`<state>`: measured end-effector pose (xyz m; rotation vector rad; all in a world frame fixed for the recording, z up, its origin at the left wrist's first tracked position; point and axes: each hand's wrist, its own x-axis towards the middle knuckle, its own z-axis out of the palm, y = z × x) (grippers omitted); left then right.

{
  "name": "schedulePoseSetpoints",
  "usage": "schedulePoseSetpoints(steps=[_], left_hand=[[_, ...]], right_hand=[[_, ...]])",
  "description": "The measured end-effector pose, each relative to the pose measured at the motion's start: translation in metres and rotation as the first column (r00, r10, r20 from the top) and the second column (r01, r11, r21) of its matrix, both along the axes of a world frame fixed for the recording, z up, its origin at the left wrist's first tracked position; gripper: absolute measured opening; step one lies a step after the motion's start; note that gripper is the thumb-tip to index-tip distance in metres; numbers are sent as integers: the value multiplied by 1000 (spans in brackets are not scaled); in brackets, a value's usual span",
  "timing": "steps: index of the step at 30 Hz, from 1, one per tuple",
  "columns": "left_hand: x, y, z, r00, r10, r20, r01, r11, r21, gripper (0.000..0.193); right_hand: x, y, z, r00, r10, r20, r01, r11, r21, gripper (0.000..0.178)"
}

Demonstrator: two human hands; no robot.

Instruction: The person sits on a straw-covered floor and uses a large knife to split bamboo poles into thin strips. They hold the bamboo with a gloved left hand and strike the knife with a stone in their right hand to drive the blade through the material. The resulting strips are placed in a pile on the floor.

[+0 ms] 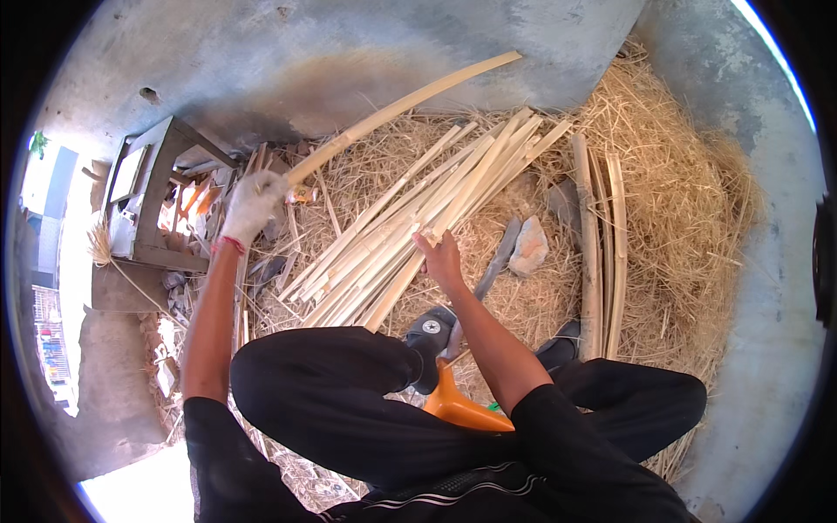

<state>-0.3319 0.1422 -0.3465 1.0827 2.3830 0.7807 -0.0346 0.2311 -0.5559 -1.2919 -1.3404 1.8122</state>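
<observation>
My gloved left hand (253,206) is clenched round the near end of a long strip (401,106) arching over the straw (689,200), my bare right hand (442,258) pinches a strip in the pile (418,227); light, springy, splintery, I judge, best gripped near the end.

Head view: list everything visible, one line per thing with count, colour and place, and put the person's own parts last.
Long bamboo strip: one, pale yellow, held up at its left end, slanting to the upper right.
Bamboo strip pile: many, pale cream, lying fanned on the straw at centre.
Bamboo slats: about three, tan, lying side by side right of centre.
Straw: a wide bed, golden, covering the ground centre and right.
Stone: one, grey-white, on the straw between pile and slats.
Wooden stool: one, grey, at the left.
Orange handle: one, orange, between the legs; its working end is hidden.
Concrete wall: grey, across the top.
Shoes: two, dark, near lower centre.
Left hand: white glove, gripping the long strip.
Right hand: bare, on a strip in the pile.
</observation>
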Motion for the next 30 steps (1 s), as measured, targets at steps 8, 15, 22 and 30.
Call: schedulePoseSetpoints(steps=[8,15,22,30], left_hand=[[-2,-56,-176,991,94,97,-90,995,-43,21],[-1,-61,-254,999,28,33,-25,995,-94,29],[-10,-54,-248,994,-78,80,81,996,-40,29],[-18,-61,-251,955,-109,276,104,994,33,28]], right_hand=[[2,4,-72,999,53,-13,-54,997,-57,57],[56,-16,-88,943,241,230,-232,970,-66,38],[124,-33,-106,943,133,304,-87,983,-160,23],[139,-43,-93,941,102,323,-25,971,-236,22]])
